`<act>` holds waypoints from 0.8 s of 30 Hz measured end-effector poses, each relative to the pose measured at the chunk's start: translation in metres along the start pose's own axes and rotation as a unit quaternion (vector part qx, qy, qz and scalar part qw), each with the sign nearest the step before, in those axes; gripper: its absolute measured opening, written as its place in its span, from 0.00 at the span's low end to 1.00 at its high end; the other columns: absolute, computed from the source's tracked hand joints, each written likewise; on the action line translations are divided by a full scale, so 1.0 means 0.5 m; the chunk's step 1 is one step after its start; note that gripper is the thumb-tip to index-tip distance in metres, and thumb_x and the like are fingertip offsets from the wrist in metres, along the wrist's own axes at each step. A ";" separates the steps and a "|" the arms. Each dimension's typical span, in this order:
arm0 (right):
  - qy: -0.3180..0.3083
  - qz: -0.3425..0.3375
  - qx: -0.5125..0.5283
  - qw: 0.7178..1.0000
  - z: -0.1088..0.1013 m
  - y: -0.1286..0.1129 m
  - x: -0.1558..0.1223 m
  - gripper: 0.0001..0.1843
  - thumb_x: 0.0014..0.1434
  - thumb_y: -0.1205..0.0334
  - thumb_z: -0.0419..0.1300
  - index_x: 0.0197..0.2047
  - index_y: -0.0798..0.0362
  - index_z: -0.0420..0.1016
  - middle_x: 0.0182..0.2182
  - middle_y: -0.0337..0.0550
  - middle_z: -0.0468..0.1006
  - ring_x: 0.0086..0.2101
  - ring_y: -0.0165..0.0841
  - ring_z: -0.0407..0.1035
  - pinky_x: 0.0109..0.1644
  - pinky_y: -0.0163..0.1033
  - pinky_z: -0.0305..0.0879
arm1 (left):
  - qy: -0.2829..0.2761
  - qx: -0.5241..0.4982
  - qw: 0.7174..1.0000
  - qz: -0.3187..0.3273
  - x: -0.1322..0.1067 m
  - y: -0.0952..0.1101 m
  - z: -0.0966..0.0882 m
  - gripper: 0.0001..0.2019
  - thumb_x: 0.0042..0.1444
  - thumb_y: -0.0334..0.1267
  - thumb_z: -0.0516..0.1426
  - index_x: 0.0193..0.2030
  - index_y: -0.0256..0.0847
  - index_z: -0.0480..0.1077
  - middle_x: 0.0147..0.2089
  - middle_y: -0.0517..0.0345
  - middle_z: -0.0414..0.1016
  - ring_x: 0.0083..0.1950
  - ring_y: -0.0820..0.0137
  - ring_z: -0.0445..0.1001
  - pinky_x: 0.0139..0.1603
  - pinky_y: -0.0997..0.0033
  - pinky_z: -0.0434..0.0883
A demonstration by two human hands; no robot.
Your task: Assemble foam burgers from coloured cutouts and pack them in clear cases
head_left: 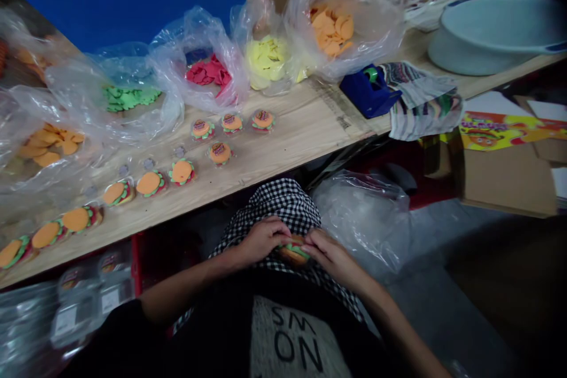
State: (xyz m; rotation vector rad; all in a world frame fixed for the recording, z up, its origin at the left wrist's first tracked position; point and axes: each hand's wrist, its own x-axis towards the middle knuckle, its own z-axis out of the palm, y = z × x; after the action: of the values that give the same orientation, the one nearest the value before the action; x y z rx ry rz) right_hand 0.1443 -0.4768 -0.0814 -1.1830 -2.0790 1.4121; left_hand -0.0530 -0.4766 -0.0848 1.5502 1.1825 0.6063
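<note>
A toy burger (294, 255) with orange bun and green frill is held low over my lap. My left hand (262, 240) pinches its left edge, fingers closed. On the other side, the fingers of my right hand (333, 253) close on its right edge. Further left, several similar toy burgers (150, 183) line the front of the wooden table (283, 142), some in clear shells with small clear lids behind. A packed burger (220, 153) with a printed label sits near three others (232, 122). Whether the held burger has a shell around it, I cannot tell.
Along the back stand open plastic bags of green pieces (130, 98), red pieces (208, 74), yellow pieces (268, 58) and orange pieces (332, 29). A blue tape dispenser (371, 93) and a pale basin (491, 41) are right. Clear packs (73, 313) lie below left, a cardboard box (505, 180) right.
</note>
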 end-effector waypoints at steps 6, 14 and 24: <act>0.006 0.049 0.087 0.995 0.025 0.020 -0.007 0.14 0.55 0.54 0.51 0.22 0.52 0.62 0.21 0.35 0.62 0.25 0.29 0.56 0.29 0.34 0.53 | -0.021 -0.010 0.998 -0.050 -0.002 -0.019 0.018 0.05 0.48 0.34 0.55 0.24 0.40 0.71 0.26 0.60 0.66 0.31 0.72 0.63 0.33 0.76 0.59; -0.002 0.111 0.196 0.974 0.004 0.032 0.022 0.17 0.50 0.48 0.56 0.21 0.53 0.63 0.19 0.33 0.58 0.24 0.27 0.51 0.26 0.32 0.48 | -0.035 -0.006 0.999 0.032 0.009 0.005 -0.009 0.07 0.51 0.38 0.54 0.34 0.40 0.70 0.39 0.54 0.69 0.43 0.68 0.65 0.45 0.71 0.61; 0.033 0.129 0.305 0.943 0.013 0.064 0.038 0.18 0.48 0.47 0.58 0.23 0.54 0.64 0.19 0.32 0.61 0.23 0.25 0.53 0.26 0.32 0.50 | -0.174 -0.153 0.972 0.039 0.037 -0.006 -0.017 0.29 0.37 0.34 0.63 0.50 0.44 0.63 0.48 0.52 0.67 0.50 0.66 0.66 0.51 0.66 0.61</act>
State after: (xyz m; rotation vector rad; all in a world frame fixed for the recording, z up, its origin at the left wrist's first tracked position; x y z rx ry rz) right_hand 0.1426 -0.4604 -0.1157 -1.2228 -1.3058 1.9116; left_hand -0.0541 -0.4563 -0.0881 1.3748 0.7287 0.5144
